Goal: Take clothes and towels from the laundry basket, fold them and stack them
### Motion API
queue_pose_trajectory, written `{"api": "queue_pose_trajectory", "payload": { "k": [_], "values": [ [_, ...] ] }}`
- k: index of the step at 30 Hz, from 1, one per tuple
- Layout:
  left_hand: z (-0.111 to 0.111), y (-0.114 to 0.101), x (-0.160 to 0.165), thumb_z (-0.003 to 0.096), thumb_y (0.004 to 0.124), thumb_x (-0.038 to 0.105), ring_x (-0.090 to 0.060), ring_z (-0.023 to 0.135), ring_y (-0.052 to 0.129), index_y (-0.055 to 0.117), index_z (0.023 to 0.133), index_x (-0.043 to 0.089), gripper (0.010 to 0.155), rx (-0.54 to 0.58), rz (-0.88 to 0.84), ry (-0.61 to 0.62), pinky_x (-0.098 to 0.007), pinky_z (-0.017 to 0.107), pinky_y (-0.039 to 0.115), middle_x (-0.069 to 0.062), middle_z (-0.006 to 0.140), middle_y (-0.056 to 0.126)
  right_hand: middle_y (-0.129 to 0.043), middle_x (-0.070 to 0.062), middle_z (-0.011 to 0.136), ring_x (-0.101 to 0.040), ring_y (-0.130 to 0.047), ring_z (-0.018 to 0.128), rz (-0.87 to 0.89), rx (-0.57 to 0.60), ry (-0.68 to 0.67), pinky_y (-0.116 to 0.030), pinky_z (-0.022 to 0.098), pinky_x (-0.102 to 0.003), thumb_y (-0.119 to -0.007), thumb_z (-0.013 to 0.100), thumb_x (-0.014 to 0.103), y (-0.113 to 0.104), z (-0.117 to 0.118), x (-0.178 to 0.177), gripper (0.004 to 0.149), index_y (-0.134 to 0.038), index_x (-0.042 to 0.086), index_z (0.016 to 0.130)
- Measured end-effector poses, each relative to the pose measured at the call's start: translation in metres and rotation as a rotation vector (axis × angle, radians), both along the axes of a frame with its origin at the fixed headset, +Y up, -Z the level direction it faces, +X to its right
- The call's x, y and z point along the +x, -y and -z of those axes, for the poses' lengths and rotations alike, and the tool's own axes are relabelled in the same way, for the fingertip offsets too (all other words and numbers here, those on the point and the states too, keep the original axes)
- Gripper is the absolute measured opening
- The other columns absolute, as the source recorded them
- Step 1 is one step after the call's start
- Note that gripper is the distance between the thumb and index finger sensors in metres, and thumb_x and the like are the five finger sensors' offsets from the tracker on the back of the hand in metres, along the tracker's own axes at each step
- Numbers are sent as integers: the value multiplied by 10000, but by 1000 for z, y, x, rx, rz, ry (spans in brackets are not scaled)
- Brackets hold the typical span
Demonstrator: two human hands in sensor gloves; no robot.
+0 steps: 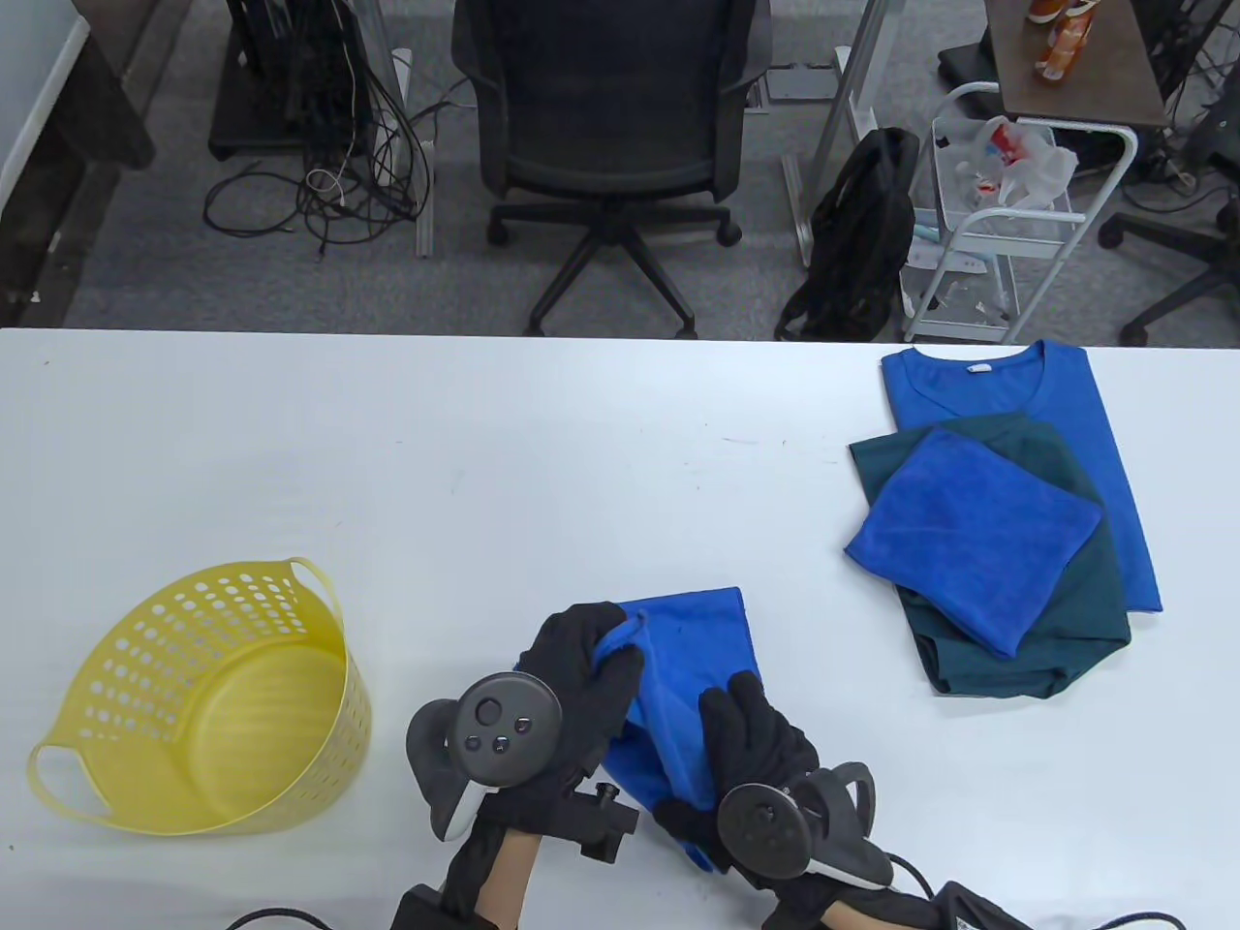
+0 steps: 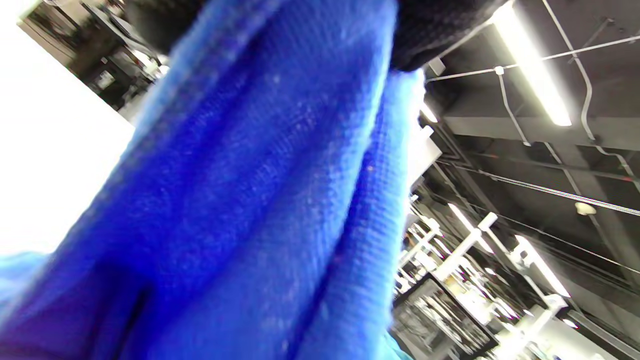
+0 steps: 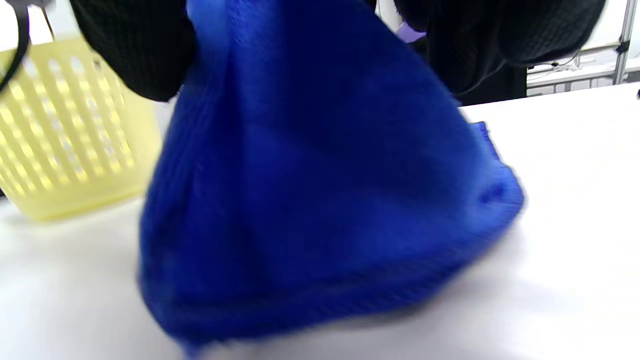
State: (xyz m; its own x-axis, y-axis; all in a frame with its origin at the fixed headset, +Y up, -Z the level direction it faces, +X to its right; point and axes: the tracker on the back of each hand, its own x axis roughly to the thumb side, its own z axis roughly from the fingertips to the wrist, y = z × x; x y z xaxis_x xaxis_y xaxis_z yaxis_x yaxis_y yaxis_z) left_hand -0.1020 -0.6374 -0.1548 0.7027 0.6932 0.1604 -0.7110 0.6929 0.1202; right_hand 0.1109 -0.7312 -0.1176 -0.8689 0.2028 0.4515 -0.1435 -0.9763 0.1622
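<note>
since the table takes up most of the frame, it gets mentioned first: white, long, with everything else sat on it. a yellow basket is seen tipped on its side at the near left, and nothing can be made out inside it, so the unloading looks done or close to it.

over at the far right a stack has been built: a blue shirt at the bottom, a teal piece on that, and a folded blue cloth on top, turned at an angle to the rest.

near the front edge, between basket and stack, a blue towel is being folded. part of it lies flat on the table and the near part is lifted off. its upper corner is gripped by the left hand, fingers closed round the cloth. the lower end is pinched by the right hand, also closed on it. both wrist views are mostly filled with blurry blue fabric, so finer finger detail can't be told.

the step in hand is judged to be a fold on what's probably the last item. next, the lifted edge would need to be brought over and lined up with the flat edge, smoothed, then the towel carried well to the right and set squarely on the stack.
</note>
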Motion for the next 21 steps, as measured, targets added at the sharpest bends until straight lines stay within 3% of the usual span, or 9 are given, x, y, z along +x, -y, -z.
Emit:
{"api": "queue_pose_trajectory", "payload": {
  "k": [4,6,10,13,16,18,19,20,21],
  "values": [
    [2,0,-12,651,775,398,-55,415,945,739,1058,207,451,6,111,-125,-358,397,884,-83,804,877,-501,-437,1112,-641,-705,858,-30,-51,79,-620,594,-750,-756,652,304,3,20,15,613,-572,-79,1095],
    [5,0,-22,657,764,394,-56,418,945,778,1033,226,411,4,214,-211,-360,400,885,-85,806,877,-562,-394,1108,-613,-732,855,43,-100,124,-629,600,-732,-716,657,254,-2,33,32,515,-640,-31,1079],
    [11,4,-42,657,763,375,-93,473,954,812,986,240,360,-34,158,-251,-393,439,876,-101,837,858,-592,-353,1116,-605,-715,876,252,-215,172,-616,612,-732,-702,652,221,-15,54,70,446,-719,26,1053],
    [15,7,-58,652,760,344,-203,657,978,805,980,237,348,-59,31,-202,-472,548,850,-188,994,808,-644,-320,1095,-556,-754,863,489,-280,198,-655,604,-693,-726,636,250,-23,67,100,434,-761,51,1021],
    [22,16,-70,641,774,326,-315,815,954,797,991,239,361,-131,-131,-99,-577,633,788,-221,1073,796,-685,-307,1067,-450,-839,782,711,-257,241,-748,546,-580,-751,624,291,-28,73,123,434,-778,83,1005],
    [25,21,-72,611,813,335,-446,937,816,818,986,280,379,-159,-162,-83,-682,665,682,-246,1134,727,-675,-329,1062,-425,-859,720,749,-192,312,-778,492,-534,-770,620,298,-35,72,132,436,-797,72,992],
    [26,22,-72,593,832,346,-471,935,771,830,980,299,390,-172,-111,-105,-662,664,678,-260,1141,689,-667,-336,1065,-394,-880,666,706,-142,339,-802,447,-489,-770,621,308,-39,71,135,441,-801,72,993],
    [28,22,-72,585,838,370,-424,889,791,832,983,310,403,-183,1,-138,-571,631,732,-245,1130,698,-717,-321,1034,-290,-937,541,613,-61,372,-845,345,-380,-762,622,315,-45,71,138,438,-808,74,984],
    [32,20,-70,577,837,396,-289,763,886,832,987,315,417,-209,94,-172,-424,546,818,-199,1089,758,-757,-299,1008,-200,-959,437,568,-52,376,-855,263,-295,-752,622,316,-51,73,139,433,-810,79,979]
  ]
}}
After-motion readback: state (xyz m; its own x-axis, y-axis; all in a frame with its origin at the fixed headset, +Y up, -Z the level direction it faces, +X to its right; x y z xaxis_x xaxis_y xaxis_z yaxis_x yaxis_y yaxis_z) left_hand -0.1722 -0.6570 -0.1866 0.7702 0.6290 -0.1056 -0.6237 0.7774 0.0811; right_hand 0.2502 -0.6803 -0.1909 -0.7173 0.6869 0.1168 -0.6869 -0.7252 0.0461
